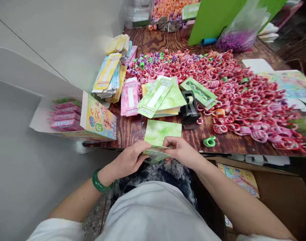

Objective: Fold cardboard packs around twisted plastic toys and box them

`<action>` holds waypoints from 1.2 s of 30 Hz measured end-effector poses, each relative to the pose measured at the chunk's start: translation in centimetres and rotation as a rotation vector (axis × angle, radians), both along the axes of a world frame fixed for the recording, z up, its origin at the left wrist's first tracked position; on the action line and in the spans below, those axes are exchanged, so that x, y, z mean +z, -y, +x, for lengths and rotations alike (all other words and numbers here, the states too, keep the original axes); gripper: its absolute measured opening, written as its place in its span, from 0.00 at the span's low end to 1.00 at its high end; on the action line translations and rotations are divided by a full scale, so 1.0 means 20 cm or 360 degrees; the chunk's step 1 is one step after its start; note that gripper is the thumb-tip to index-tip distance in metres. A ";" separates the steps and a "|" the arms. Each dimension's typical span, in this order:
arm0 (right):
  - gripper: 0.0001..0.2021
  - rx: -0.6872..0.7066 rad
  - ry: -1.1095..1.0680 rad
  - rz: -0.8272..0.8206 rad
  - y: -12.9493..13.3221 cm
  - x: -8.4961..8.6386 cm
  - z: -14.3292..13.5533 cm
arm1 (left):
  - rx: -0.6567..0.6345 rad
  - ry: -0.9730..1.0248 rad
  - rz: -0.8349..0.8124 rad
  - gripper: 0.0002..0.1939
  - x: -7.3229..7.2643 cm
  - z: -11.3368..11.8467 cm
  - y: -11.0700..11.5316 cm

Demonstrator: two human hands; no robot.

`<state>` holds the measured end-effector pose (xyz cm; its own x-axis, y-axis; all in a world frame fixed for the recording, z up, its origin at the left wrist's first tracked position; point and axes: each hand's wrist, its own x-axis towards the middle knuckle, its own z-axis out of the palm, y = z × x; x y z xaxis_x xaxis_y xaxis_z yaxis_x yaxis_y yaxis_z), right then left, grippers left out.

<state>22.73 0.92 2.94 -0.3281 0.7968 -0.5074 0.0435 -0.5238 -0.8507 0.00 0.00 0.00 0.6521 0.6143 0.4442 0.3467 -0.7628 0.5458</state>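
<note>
Between both hands, at the table's front edge, is a folded green printed card box (156, 155). My left hand (135, 157) grips its left side, fingers over the upper edge. My right hand (180, 152) pinches the right side and the top edge, its fingers curled. Just beyond lies a plain green card (163, 130) on the table. Further back is a pile of green cards (155, 97), with pink cards (129, 97) to its left and a black tape dispenser (190, 108) to its right. A green box with a clear window (199, 93) leans beside the dispenser.
Red and pink coiled rings (233, 87) heap across the table's right side. A green coil (209, 141) lies near the front edge. At left stand stacked cards (110, 77) and a display carton (100, 117) holding pink boxes. An open cardboard box (276, 187) is below right.
</note>
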 end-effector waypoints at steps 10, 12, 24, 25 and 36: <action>0.19 -0.0092 -0.0245 0.0136 0.01 0.03 -0.05 | 0.1089 0.0171 0.0220 0.56 -0.19 0.21 0.14; 0.17 -0.0074 -0.0238 0.0304 0.03 0.03 -0.05 | 0.1214 0.0173 0.0321 0.51 -0.20 0.23 0.16; 0.23 -0.0279 0.0570 0.2129 0.17 0.04 -0.05 | 0.1268 0.0005 0.0537 0.46 -0.16 0.23 0.14; 0.21 -0.0281 0.0567 0.2068 0.16 0.04 -0.05 | 0.1260 -0.0007 0.0538 0.45 -0.16 0.23 0.14; 0.03 -0.0462 0.0432 0.1495 0.11 0.03 -0.08 | 0.1255 -0.0046 0.0646 0.43 -0.17 0.25 0.13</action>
<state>21.17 -1.28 3.51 -0.0260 0.9418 0.3353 0.2734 0.3293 -0.9038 5.02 -2.60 -3.34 0.1201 0.6882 0.7155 0.8627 -0.4289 0.2678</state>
